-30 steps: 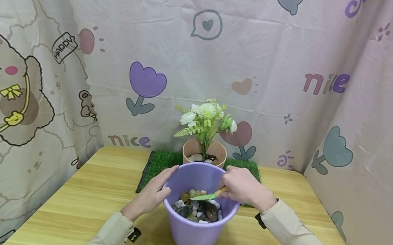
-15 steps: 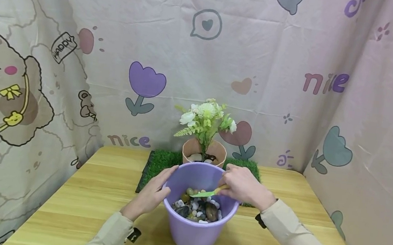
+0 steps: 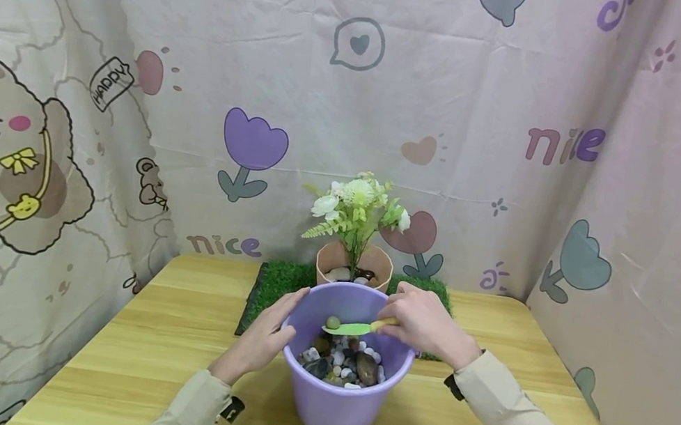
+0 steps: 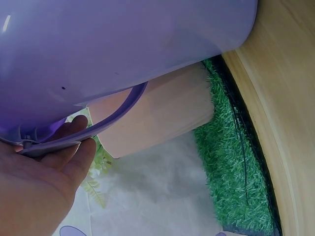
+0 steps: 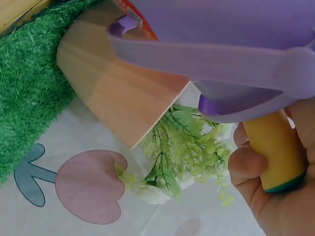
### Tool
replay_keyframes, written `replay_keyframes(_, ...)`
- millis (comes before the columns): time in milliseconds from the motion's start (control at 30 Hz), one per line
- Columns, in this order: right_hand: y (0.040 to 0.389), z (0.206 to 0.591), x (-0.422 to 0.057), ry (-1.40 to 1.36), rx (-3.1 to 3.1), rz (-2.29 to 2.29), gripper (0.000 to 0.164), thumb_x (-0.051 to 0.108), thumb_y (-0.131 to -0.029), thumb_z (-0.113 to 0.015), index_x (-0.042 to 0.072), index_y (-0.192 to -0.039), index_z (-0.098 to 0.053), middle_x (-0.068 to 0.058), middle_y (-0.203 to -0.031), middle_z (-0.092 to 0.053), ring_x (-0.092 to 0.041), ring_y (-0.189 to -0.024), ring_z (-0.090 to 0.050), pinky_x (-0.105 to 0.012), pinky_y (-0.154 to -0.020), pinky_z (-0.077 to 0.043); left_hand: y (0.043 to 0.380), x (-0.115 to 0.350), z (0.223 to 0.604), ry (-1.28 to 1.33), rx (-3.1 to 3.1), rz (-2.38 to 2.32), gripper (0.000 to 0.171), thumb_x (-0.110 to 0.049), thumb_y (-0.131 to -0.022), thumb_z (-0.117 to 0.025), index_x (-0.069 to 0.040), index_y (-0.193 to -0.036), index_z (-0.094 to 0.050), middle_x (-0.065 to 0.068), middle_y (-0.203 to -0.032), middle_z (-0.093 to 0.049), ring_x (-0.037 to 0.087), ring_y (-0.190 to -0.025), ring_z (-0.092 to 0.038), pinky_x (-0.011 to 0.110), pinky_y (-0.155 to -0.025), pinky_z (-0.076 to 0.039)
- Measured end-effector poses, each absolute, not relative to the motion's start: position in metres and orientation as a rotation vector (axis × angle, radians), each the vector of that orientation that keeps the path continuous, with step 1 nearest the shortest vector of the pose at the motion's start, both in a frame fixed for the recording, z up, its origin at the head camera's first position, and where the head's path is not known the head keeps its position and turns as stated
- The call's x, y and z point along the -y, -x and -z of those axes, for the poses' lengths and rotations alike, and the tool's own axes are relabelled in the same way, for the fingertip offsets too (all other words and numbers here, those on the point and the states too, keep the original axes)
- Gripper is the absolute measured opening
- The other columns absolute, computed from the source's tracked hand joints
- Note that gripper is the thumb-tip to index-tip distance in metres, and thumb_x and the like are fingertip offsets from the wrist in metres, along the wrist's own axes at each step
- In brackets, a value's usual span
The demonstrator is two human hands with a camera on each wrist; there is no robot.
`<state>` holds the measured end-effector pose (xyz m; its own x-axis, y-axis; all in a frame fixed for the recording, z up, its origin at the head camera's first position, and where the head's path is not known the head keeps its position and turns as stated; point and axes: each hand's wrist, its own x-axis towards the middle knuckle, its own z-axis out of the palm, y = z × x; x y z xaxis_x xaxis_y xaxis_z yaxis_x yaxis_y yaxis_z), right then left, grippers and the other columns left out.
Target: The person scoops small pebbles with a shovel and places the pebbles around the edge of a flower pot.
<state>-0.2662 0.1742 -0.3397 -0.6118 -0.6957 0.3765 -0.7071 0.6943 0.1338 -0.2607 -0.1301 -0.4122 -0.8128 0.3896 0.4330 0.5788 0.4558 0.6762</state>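
Note:
A purple bucket (image 3: 338,409) stands on the table, with mixed pebbles (image 3: 338,366) in its bottom. My left hand (image 3: 266,330) holds its left rim, the thumb over the edge; in the left wrist view the fingers (image 4: 81,157) lie about the rim and the bucket's handle (image 4: 115,114). My right hand (image 3: 419,320) grips the yellow handle (image 5: 275,152) of a small green-bladed trowel (image 3: 355,329). The blade lies inside the bucket, above the pebbles. On its tip rests one round greenish stone (image 3: 333,322).
Behind the bucket, a peach flowerpot (image 3: 324,260) with white flowers (image 3: 357,204) and stones stands on an artificial grass mat (image 3: 285,280). The wooden table (image 3: 129,350) runs back to a printed cloth backdrop (image 3: 351,115).
The trowel blade has risen off the pebbles and levelled out, lifting one round stone on its tip. My left hand and the bucket have kept their places.

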Motion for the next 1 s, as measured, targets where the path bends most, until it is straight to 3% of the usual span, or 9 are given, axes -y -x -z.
replay_keyframes(400,0.262,0.335,-0.175,-1.048,2.665,-0.114,0.013,0.042,-0.076,-0.080,0.031,-0.083,-0.080,0.019,-0.071,-0.059,-0.001,-0.067,-0.043,-0.019,-0.056,-0.036,0.260,0.130,0.413,0.861,2.483,1.266,0.067,-0.007,-0.088,-0.046,-0.011,-0.154,-0.033,0.005,-0.152,-0.043,0.023,-0.134,-0.048,0.050,-0.106,-0.042)
replay_keyframes(767,0.257,0.327,-0.170,-1.032,2.743,-0.088,0.010,0.041,-0.076,-0.079,0.031,-0.079,-0.080,0.018,-0.071,-0.061,-0.002,-0.067,-0.047,-0.021,-0.057,-0.039,0.260,0.129,0.413,0.857,2.484,1.276,0.067,-0.007,-0.088,-0.047,-0.012,-0.153,-0.034,0.006,-0.152,-0.043,0.024,-0.133,-0.048,0.050,-0.106,-0.042)
replay_keyframes(1000,0.255,0.318,-0.169,-1.089,2.755,-0.047,0.010,0.039,-0.073,-0.082,0.033,-0.068,-0.076,0.018,-0.067,-0.057,-0.003,-0.067,-0.049,-0.021,-0.058,-0.039,0.261,0.130,0.412,0.860,2.474,1.270,0.067,-0.007,-0.088,-0.046,-0.010,-0.153,-0.034,0.006,-0.152,-0.043,0.025,-0.135,-0.047,0.051,-0.107,-0.041)
